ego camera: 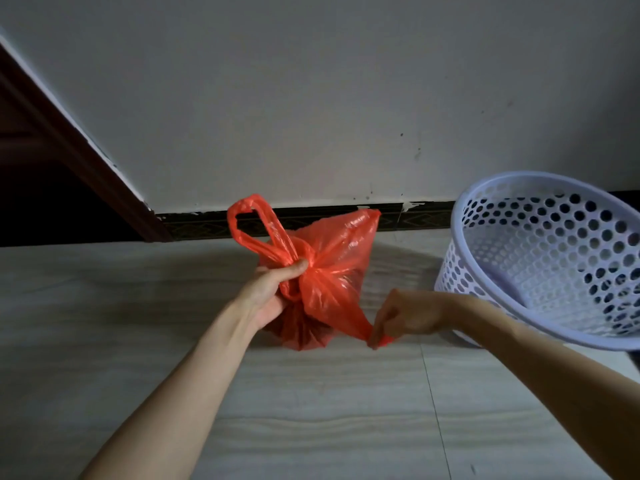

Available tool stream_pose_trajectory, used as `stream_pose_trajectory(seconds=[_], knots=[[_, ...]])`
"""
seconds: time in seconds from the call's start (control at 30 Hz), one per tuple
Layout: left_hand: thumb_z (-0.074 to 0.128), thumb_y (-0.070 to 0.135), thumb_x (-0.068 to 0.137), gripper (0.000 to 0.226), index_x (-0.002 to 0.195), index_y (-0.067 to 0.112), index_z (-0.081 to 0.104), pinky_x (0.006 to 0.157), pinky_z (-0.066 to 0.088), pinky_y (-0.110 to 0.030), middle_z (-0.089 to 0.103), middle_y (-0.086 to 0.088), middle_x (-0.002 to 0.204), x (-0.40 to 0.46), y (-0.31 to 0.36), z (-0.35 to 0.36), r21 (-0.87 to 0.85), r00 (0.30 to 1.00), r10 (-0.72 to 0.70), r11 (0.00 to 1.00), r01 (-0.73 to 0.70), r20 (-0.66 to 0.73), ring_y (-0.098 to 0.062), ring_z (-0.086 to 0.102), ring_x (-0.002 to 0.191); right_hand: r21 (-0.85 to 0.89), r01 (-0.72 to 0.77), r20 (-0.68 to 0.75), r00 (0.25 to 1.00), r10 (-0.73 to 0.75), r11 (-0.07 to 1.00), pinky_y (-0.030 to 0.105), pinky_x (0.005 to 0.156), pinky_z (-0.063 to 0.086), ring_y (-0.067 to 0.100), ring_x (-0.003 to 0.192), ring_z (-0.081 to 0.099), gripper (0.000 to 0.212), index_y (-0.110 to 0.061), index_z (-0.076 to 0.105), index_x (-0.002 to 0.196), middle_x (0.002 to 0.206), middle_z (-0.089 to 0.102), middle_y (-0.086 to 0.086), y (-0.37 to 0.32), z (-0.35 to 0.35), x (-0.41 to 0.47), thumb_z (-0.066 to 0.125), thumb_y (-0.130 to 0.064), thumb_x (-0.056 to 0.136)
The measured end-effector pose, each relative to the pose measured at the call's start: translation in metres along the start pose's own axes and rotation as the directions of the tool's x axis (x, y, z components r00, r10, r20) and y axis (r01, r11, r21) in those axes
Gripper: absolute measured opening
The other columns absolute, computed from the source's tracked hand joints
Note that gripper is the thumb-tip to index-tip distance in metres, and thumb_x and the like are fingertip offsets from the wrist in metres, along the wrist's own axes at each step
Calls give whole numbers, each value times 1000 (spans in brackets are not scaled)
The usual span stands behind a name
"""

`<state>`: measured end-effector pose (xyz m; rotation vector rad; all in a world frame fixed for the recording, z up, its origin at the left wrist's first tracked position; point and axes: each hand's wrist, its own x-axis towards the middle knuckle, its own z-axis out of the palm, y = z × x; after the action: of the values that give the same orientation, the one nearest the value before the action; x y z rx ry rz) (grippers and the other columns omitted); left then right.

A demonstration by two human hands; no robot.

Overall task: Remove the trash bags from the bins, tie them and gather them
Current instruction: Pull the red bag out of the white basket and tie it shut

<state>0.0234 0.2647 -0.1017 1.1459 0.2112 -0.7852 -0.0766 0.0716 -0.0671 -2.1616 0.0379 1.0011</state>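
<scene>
A red plastic trash bag [332, 268] sits on the pale floor near the wall, out of the bin. My left hand [273, 292] grips the gathered neck of the bag, and one handle loop [252, 226] stands up above that hand. My right hand [405, 317] pinches the other handle, pulled out taut to the right and low. A pale lilac perforated bin [540, 258] stands to the right, tilted toward me, with no bag inside it.
A white wall with a dark patterned skirting board [311, 220] runs behind the bag. A dark brown door frame [86, 161] stands at the left. Pale tiled floor [311, 410] lies in front of me.
</scene>
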Motion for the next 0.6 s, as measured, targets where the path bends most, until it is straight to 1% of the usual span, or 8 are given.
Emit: stream_pose_trajectory(seconds=[0.07, 0.13, 0.17, 0.23, 0.3, 0.4, 0.5, 0.6], knots=[[61, -10, 75, 16, 87, 1, 63, 62, 58, -28, 71, -6, 66, 3, 0, -4, 111, 993, 50, 993, -38, -106, -16, 69, 61, 15, 15, -69, 998, -14, 1000, 18, 81, 48, 0, 76, 59, 30, -3, 69, 103, 95, 71, 5, 2, -8, -4, 48, 3, 84], [60, -13, 77, 18, 82, 4, 63, 67, 54, -29, 70, -3, 63, 3, -1, -6, 280, 981, 128, 956, -83, -145, -17, 67, 63, -18, 57, -292, 955, -60, 998, 16, 79, 45, 4, 79, 63, 29, -4, 73, 93, 89, 71, 2, 10, -15, -5, 48, 6, 81], [61, -13, 77, 21, 83, 7, 64, 70, 51, -30, 69, -3, 68, 1, -2, -6, 389, 977, 168, 915, -104, -133, -20, 66, 70, -50, 76, -460, 883, -91, 996, 19, 80, 44, 12, 85, 65, 29, -4, 74, 86, 92, 72, 4, 16, -16, -4, 48, 7, 79], [63, -9, 77, 31, 87, 20, 61, 74, 48, -27, 65, -3, 82, -2, -4, -5, 640, 973, 223, 756, -140, -51, -21, 61, 83, -99, 122, -749, 645, -155, 988, 28, 78, 45, 29, 87, 65, 27, -4, 70, 78, 94, 69, 10, 24, -13, 2, 45, 7, 76], [63, -5, 76, 39, 93, 29, 54, 76, 43, -23, 61, 3, 88, -4, -8, -2, 861, 968, 229, 467, -202, 103, -17, 59, 86, -238, 177, -827, 479, -295, 955, 37, 76, 51, 33, 86, 64, 30, -6, 65, 87, 98, 65, 11, 25, -7, 6, 39, -2, 73], [55, -2, 70, 33, 77, 29, 45, 63, 36, -19, 54, 14, 69, -12, -16, 7, 916, 906, 225, 102, -387, 358, -8, 53, 71, -460, 263, -630, 577, -520, 848, 35, 103, 39, 23, 124, 49, 51, -13, 50, 128, 136, 50, 8, 25, 2, 16, 49, -10, 78], [52, 2, 62, 26, 78, 22, 45, 59, 27, -18, 52, 14, 73, -24, -18, 13, 792, 747, 270, -126, -598, 607, -11, 52, 74, -396, 264, -420, 799, -430, 879, 35, 113, 21, 12, 141, 18, 73, -29, 15, 145, 153, 23, -4, 21, 11, 26, 35, -57, 80], [51, 3, 49, 41, 82, 23, 37, 65, 30, -20, 55, 4, 78, -25, -20, 7, 685, 612, 310, -288, -669, 728, -15, 50, 74, -425, 199, -465, 789, -401, 883, 40, 106, 35, 22, 124, 42, 59, -25, 43, 135, 136, 48, 2, 21, 17, 32, 38, -51, 82]])
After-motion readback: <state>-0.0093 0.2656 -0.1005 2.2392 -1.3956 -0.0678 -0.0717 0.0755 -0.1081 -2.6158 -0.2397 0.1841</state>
